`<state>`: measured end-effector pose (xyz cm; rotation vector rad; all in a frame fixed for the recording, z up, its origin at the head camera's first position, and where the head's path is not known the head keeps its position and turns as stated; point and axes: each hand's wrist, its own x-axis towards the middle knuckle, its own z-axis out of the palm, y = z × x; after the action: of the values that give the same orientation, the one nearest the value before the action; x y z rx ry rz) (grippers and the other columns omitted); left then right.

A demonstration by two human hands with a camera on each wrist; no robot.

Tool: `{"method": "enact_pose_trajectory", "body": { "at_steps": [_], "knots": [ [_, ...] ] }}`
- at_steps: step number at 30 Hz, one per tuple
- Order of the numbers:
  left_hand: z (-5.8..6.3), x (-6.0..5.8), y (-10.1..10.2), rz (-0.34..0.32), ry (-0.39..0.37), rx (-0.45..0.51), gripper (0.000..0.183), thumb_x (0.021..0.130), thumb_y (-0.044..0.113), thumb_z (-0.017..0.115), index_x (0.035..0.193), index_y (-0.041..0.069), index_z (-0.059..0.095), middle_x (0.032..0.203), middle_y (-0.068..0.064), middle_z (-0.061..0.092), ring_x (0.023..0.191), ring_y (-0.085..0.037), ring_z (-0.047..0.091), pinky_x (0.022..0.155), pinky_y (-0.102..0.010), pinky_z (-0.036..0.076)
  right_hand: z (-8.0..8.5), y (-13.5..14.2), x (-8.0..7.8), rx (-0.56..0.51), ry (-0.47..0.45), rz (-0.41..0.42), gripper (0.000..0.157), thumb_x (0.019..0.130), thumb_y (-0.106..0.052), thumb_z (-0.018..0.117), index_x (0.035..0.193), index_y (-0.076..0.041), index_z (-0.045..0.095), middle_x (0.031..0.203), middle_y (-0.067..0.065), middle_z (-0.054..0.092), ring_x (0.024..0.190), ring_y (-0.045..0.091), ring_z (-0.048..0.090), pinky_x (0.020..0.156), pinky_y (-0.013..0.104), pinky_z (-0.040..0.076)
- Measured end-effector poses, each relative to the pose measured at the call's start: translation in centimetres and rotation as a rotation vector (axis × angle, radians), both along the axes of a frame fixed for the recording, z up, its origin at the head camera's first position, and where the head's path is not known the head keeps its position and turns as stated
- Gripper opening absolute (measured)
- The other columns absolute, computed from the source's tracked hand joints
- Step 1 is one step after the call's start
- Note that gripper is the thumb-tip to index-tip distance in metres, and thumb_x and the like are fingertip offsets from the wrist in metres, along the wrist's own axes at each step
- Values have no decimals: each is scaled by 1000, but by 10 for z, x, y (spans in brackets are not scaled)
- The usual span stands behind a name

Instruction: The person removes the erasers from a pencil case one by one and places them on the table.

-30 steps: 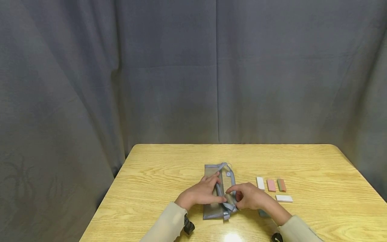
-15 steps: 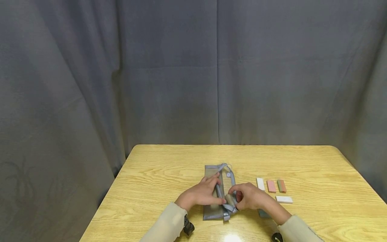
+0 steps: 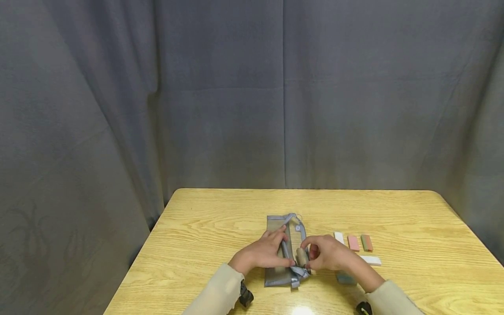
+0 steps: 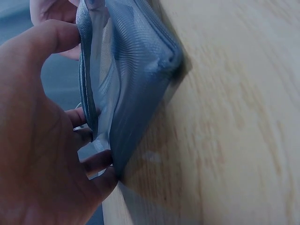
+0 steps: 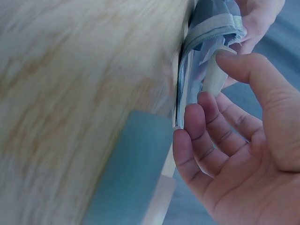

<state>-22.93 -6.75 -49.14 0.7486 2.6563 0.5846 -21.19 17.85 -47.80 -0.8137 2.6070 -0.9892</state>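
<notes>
A grey-blue mesh zip pouch (image 3: 277,278) lies on the table with its zipped mouth spread open to the right. My left hand (image 3: 261,253) holds the near zip edge, its thumb and fingers on the rim (image 4: 85,70) in the left wrist view. Between thumb and fingertips, my right hand (image 3: 328,253) pinches a pale, rounded eraser (image 3: 302,257) at the pouch's mouth. The right wrist view shows this eraser (image 5: 216,77) standing beside the zip edge, its far end partly hidden by the thumb.
Right of the pouch lie a white eraser (image 3: 339,237), a pink one (image 3: 353,243), a green-and-orange one (image 3: 366,243) and another white one (image 3: 371,260). A blue-green block (image 3: 346,278) sits partly under the right forearm. A grey curtain (image 3: 220,96) hangs behind the table (image 3: 204,236).
My right hand has shifted slightly, and the pale eraser shows more fully at the pouch's mouth, tilted up. The left hand has stayed in place on the pouch.
</notes>
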Motion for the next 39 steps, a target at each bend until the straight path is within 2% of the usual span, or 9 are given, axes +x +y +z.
{"method": "enact_pose_trajectory", "body": {
  "at_steps": [5,10,24,29,39],
  "knots": [
    [-1,-1,0,5,-4,-1,64,88,67,61,134,25,48,170,6,13,147,-23,28,106,-46,44,2,6,0,-26,40,3,42,77,-19,87,112,-9,67,77,-6,60,66,6,53,62,24,47],
    [-2,0,2,11,-11,0,65,88,68,62,135,26,47,170,8,12,146,-21,29,106,-45,44,6,15,1,-53,35,1,39,81,-20,85,114,-10,66,78,-7,59,64,5,52,61,25,47],
    [-1,1,3,3,-3,-7,67,88,69,61,136,24,47,170,7,13,146,-21,29,106,-43,44,17,46,9,-32,104,-78,39,83,-24,83,116,-13,66,78,-10,58,64,2,53,62,24,46],
    [-1,0,1,-5,6,-7,68,88,69,60,138,25,46,170,6,12,147,-21,28,107,-42,42,22,58,10,-65,144,-67,38,84,-22,82,116,-9,66,78,-10,58,62,2,50,60,24,44],
    [-1,2,1,-6,-3,-5,68,89,67,61,138,23,46,170,6,12,144,-20,30,106,-40,43,20,82,13,-91,129,-87,40,85,-21,82,119,-7,65,80,-7,59,65,2,51,61,24,46]
  ]
}}
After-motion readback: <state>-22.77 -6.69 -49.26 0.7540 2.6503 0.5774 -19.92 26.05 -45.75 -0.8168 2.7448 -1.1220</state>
